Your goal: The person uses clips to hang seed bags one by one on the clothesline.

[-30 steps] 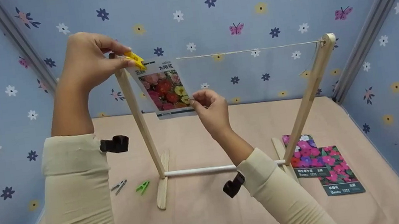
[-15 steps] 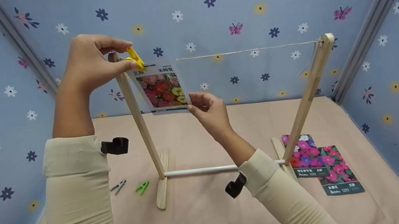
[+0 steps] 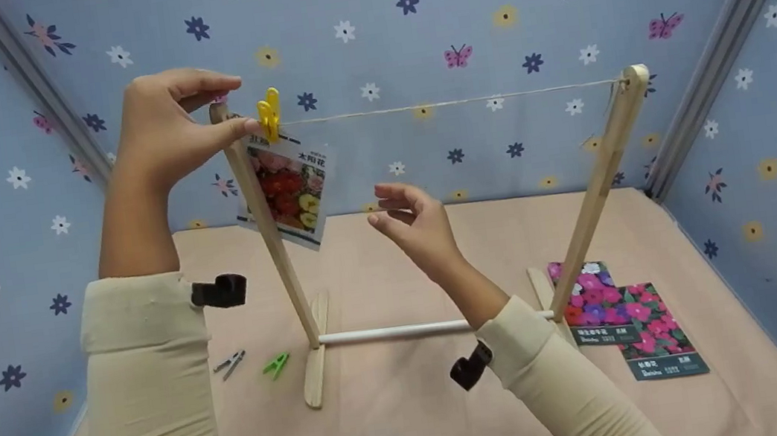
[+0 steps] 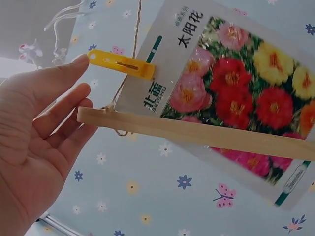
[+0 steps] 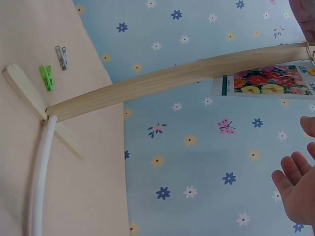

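A seed packet (image 3: pixel 289 190) with red, pink and yellow flowers hangs slanted from the string (image 3: pixel 448 103), behind the left wooden post. A yellow clothespin (image 3: pixel 269 117) clips its upper corner to the string. My left hand (image 3: pixel 169 123) is beside the post's top, thumb and fingers spread apart around nothing. In the left wrist view a fingertip of the left hand (image 4: pixel 39 132) is right at the end of the yellow clothespin (image 4: pixel 120 64). My right hand (image 3: pixel 419 225) hovers right of the packet, its fingers loosely bent and holding nothing.
The wooden frame has a left post (image 3: pixel 270 233), a right post (image 3: pixel 599 190) and a white crossbar (image 3: pixel 396 332) low down. On the table lie a grey clothespin (image 3: pixel 230 364), a green clothespin (image 3: pixel 276 365) and two overlapping flower packets (image 3: pixel 654 325). A flower-patterned wall (image 3: pixel 451 7) stands behind.
Both hands have let go: the left of the yellow clothespin, the right of the packet's lower corner. The packet has swung left and now hangs tilted; the right hand has drawn slightly away.
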